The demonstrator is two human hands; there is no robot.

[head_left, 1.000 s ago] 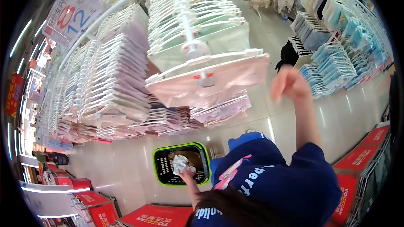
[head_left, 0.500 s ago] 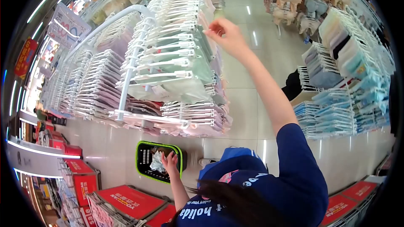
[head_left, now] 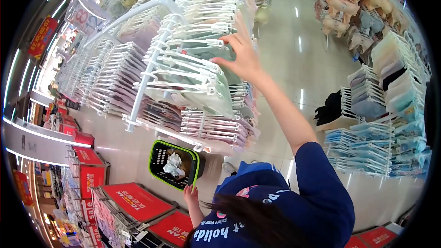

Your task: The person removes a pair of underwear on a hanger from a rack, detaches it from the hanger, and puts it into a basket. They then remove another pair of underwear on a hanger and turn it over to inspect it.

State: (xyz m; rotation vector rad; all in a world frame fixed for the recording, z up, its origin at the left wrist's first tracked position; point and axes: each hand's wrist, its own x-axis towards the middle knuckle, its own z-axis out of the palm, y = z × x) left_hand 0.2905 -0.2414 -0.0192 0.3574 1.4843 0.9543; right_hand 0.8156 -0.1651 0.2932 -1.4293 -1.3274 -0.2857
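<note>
My right hand (head_left: 239, 57) reaches to the upper rail of the clothes rack, with thumb and fingers spread apart at the ends of white hangers (head_left: 200, 64). A gap shows between the hangers there. Pale green garments (head_left: 218, 93) hang from them. Low on the left, my left hand (head_left: 191, 194) is raised with its fingers extended and nothing visible in it. Just beyond its fingertips stands a black shopping basket (head_left: 158, 167) with a green rim on the floor. A crumpled whitish item (head_left: 174, 165) and something brown lie inside the basket.
The white rack frame (head_left: 148, 71) carries a price sign (head_left: 85, 14). Pink garments (head_left: 216, 128) hang on its lower level. Across the aisle (head_left: 282, 78) is another rack with light blue garments (head_left: 363, 144). Red-topped display stands (head_left: 138, 200) are near my left side.
My right hand has moved left onto the hanger ends, and the front hangers now tilt apart. My left hand has withdrawn from the basket, leaving the whitish item inside. The view has shifted slightly.
</note>
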